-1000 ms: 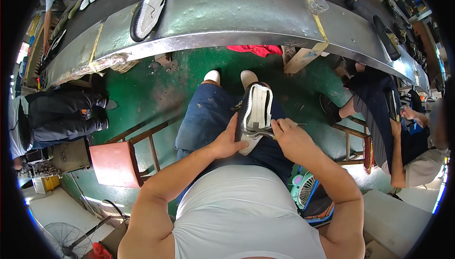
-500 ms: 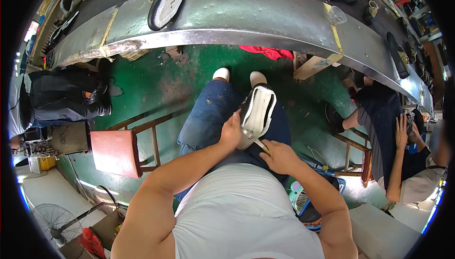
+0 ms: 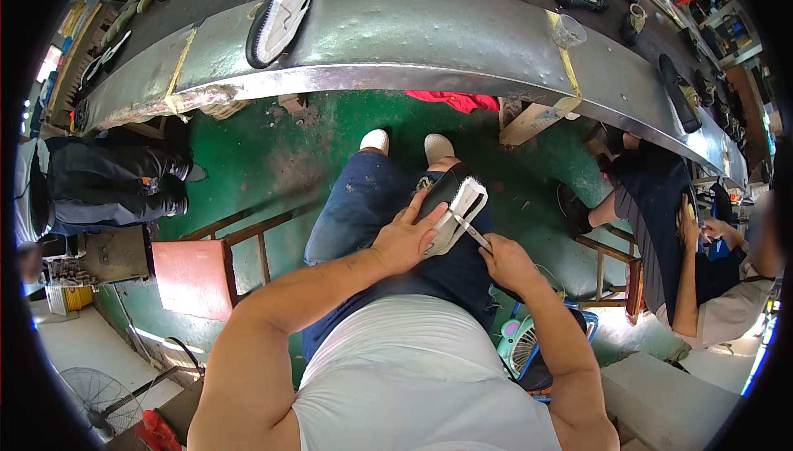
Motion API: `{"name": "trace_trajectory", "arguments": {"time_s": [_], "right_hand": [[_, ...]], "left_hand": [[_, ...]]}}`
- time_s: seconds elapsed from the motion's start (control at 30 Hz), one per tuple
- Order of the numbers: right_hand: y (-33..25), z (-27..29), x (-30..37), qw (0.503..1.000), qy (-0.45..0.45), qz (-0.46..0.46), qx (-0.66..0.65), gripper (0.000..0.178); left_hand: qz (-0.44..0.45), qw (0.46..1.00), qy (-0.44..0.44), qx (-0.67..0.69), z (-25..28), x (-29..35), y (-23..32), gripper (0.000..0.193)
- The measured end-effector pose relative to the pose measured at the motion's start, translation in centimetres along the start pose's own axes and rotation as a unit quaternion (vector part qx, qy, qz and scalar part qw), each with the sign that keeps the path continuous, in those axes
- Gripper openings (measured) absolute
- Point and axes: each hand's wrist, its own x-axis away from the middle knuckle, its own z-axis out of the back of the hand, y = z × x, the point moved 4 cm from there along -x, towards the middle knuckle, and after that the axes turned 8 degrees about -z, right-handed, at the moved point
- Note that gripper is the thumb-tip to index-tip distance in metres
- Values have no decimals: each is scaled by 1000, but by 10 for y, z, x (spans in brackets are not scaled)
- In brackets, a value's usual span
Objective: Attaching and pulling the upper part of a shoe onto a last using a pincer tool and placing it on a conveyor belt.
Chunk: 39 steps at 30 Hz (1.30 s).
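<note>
Across my lap lies a half-made shoe (image 3: 450,184), black on the outside with white, loose-edged material along its underside. My left hand (image 3: 410,238) is closed on it, the fingers over its side. Closed as well, my right hand (image 3: 510,264) grips a slim metal hand tool with a light handle (image 3: 473,232). The tool's metal end touches the shoe's white edge near my left fingertips. Whether it has jaws or a plain head cannot be made out.
Ahead runs a metal-edged bench (image 3: 363,26) with another half-made shoe (image 3: 282,20) and a clear plastic cup (image 3: 568,31). A red-topped stool (image 3: 192,277) stands to my left. A co-worker (image 3: 702,261) sits at my right, and a small green fan (image 3: 518,345) is by my right hip.
The shoe has turned on my lap, its white underside now tilted to the right. My left hand has shifted over its side; my right hand has moved slightly right and up with the tool.
</note>
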Motion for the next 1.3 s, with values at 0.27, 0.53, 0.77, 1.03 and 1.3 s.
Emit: {"name": "trace_trajectory", "arguments": {"time_s": [0.27, 0.53, 0.77, 1.03, 1.3], "right_hand": [[-15, 50, -4, 986, -42, -33, -159, 30], [-20, 0, -32, 1000, -4, -20, -23, 39], [-35, 22, -9, 990, 7, 16, -139, 38], [-8, -18, 15, 980, -92, -73, -158, 34], [18, -45, 38, 918, 72, -59, -385, 23]], "left_hand": [[6, 991, -128, -42, 13, -15, -3, 59], [3, 959, -266, -98, 39, -26, 19, 61], [243, 949, -31, 196, 11, 24, -3, 79], [192, 944, -254, 87, 65, -9, 17, 105], [-36, 955, 82, 284, 165, -73, 67, 65]]}}
